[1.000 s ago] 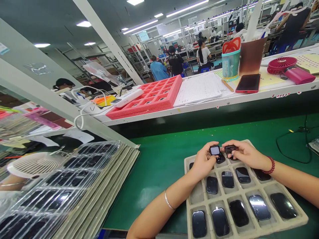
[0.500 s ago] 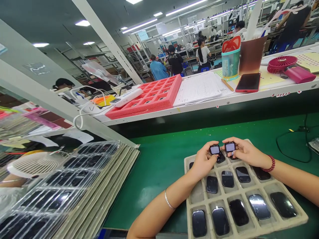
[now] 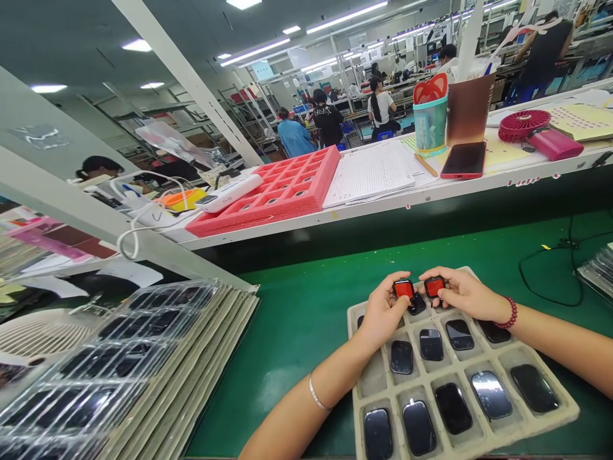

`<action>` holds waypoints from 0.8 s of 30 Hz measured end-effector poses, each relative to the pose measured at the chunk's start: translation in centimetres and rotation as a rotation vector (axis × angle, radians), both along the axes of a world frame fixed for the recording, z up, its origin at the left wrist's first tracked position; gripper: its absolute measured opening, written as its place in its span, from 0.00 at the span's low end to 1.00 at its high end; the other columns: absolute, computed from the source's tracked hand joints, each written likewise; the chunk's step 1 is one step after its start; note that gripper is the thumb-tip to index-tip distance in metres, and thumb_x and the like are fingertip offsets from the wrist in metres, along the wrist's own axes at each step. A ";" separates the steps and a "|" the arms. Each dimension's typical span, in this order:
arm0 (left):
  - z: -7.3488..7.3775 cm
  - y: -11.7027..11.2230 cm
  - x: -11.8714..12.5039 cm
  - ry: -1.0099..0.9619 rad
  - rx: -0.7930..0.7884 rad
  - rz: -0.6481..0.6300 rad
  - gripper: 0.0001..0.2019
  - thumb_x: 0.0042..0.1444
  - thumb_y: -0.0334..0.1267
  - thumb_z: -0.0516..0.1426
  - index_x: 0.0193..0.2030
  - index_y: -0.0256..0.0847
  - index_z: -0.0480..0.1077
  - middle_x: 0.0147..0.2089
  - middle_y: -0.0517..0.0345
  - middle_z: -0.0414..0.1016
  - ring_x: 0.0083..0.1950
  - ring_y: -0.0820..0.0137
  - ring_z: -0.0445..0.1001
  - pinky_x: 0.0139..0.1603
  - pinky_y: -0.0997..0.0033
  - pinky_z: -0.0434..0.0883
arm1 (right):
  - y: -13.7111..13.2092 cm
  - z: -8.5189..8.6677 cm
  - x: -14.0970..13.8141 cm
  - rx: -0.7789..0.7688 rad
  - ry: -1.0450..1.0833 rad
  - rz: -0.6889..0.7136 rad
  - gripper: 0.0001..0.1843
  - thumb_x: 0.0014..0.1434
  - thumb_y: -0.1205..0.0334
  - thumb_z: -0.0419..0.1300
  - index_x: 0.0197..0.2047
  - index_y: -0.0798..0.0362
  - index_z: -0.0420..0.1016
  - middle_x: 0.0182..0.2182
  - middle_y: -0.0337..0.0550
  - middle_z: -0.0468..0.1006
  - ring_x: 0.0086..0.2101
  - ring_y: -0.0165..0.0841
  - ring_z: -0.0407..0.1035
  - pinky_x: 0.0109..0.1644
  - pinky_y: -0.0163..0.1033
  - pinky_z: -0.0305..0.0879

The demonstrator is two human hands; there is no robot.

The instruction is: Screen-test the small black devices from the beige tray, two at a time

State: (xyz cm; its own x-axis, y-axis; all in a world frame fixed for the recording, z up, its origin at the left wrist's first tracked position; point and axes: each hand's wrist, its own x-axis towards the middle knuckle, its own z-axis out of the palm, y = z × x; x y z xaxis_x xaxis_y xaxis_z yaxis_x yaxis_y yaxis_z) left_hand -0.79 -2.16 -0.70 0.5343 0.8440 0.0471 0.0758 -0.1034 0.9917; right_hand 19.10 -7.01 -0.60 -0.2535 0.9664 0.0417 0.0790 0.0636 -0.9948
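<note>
My left hand (image 3: 383, 311) is shut on a small square smartwatch (image 3: 405, 289) with a glowing red screen. My right hand (image 3: 462, 294) pinches a matching smartwatch (image 3: 434, 287), its screen also red. Both hands hover close together over the top of a beige moulded pulp tray (image 3: 527, 425). Dark glossy watch bodies lie in its compartments, such as one (image 3: 401, 356) just below my left hand. Another dark unit (image 3: 416, 304) sits directly under the space between my hands, partly hidden by my fingers.
A green bench mat (image 3: 297, 358) lies under the tray. Stacked clear plastic trays (image 3: 110, 364) holding dark units stand to the left. A raised white shelf (image 3: 383, 204) carries a red foam tray, papers and a phone. A black cable (image 3: 550, 275) lies at right. Co-workers sit farther back.
Both watch screens now show red; earlier they were dark or pale and lit. My hands stay nearly in place, and the whole view has shifted slightly.
</note>
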 end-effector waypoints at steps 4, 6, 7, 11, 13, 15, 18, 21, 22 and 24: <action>-0.1 0.0 -0.1 -0.010 -0.007 -0.008 0.23 0.51 0.31 0.56 0.56 0.39 0.63 0.43 0.51 0.74 0.42 0.66 0.73 0.42 0.69 0.71 | -0.1 0.1 0.0 0.016 -0.025 0.009 0.20 0.54 0.67 0.54 0.51 0.54 0.66 0.41 0.47 0.76 0.32 0.30 0.73 0.35 0.35 0.71; -0.1 0.0 -0.1 -0.006 -0.010 -0.004 0.23 0.51 0.31 0.57 0.56 0.40 0.63 0.44 0.50 0.74 0.42 0.66 0.74 0.43 0.68 0.71 | -0.1 0.1 0.0 0.034 -0.036 0.013 0.19 0.54 0.68 0.54 0.50 0.54 0.66 0.41 0.47 0.76 0.33 0.31 0.73 0.36 0.36 0.72; -0.1 0.0 -0.1 -0.002 -0.012 -0.001 0.23 0.51 0.31 0.57 0.56 0.40 0.63 0.44 0.50 0.74 0.42 0.66 0.74 0.44 0.68 0.71 | -0.1 0.1 0.0 0.038 -0.037 0.014 0.18 0.54 0.67 0.54 0.50 0.53 0.66 0.41 0.47 0.76 0.33 0.31 0.73 0.36 0.36 0.72; -0.1 0.0 -0.2 0.004 -0.011 -0.005 0.19 0.52 0.32 0.56 0.53 0.39 0.66 0.42 0.51 0.75 0.42 0.66 0.74 0.44 0.69 0.70 | -0.1 0.1 -0.1 0.027 -0.038 0.012 0.17 0.57 0.65 0.54 0.50 0.54 0.66 0.40 0.47 0.76 0.32 0.31 0.73 0.34 0.36 0.72; -0.1 0.0 -0.2 0.012 0.001 -0.001 0.19 0.52 0.32 0.57 0.52 0.39 0.66 0.42 0.51 0.75 0.41 0.66 0.73 0.42 0.69 0.70 | -0.1 0.0 0.0 0.034 -0.043 0.014 0.17 0.56 0.65 0.54 0.50 0.54 0.66 0.41 0.47 0.75 0.33 0.31 0.73 0.35 0.36 0.72; 0.0 0.0 -0.2 0.025 0.014 0.006 0.19 0.51 0.32 0.57 0.52 0.39 0.66 0.41 0.52 0.75 0.40 0.67 0.73 0.40 0.71 0.70 | -0.1 -0.1 0.0 0.030 -0.044 0.018 0.17 0.57 0.65 0.54 0.51 0.53 0.66 0.41 0.47 0.75 0.33 0.31 0.73 0.35 0.36 0.72; 0.1 -0.1 -0.1 0.030 0.016 0.005 0.18 0.51 0.32 0.57 0.50 0.38 0.67 0.39 0.53 0.75 0.38 0.68 0.73 0.38 0.72 0.69 | -0.1 -0.1 0.0 0.006 -0.031 0.023 0.17 0.57 0.64 0.54 0.50 0.53 0.67 0.40 0.46 0.75 0.32 0.31 0.73 0.34 0.35 0.71; 0.3 -0.1 -0.1 0.018 -0.002 0.002 0.16 0.52 0.34 0.57 0.48 0.37 0.68 0.38 0.52 0.75 0.37 0.68 0.72 0.38 0.72 0.69 | -0.1 0.0 0.0 -0.019 -0.026 0.023 0.16 0.57 0.64 0.54 0.50 0.54 0.67 0.41 0.47 0.75 0.32 0.30 0.73 0.34 0.34 0.71; 0.4 -0.2 -0.1 0.013 -0.009 0.002 0.15 0.52 0.34 0.58 0.47 0.37 0.68 0.38 0.52 0.75 0.37 0.68 0.72 0.38 0.72 0.69 | -0.1 0.1 -0.1 -0.028 -0.025 0.023 0.16 0.58 0.64 0.54 0.50 0.54 0.67 0.41 0.47 0.75 0.32 0.30 0.73 0.34 0.34 0.71; 0.5 -0.2 -0.1 0.000 -0.025 -0.002 0.13 0.51 0.35 0.58 0.45 0.37 0.68 0.38 0.52 0.75 0.36 0.69 0.72 0.37 0.72 0.69 | -0.1 0.2 -0.1 -0.041 -0.012 0.026 0.15 0.58 0.62 0.54 0.49 0.54 0.68 0.39 0.46 0.75 0.31 0.30 0.73 0.33 0.34 0.71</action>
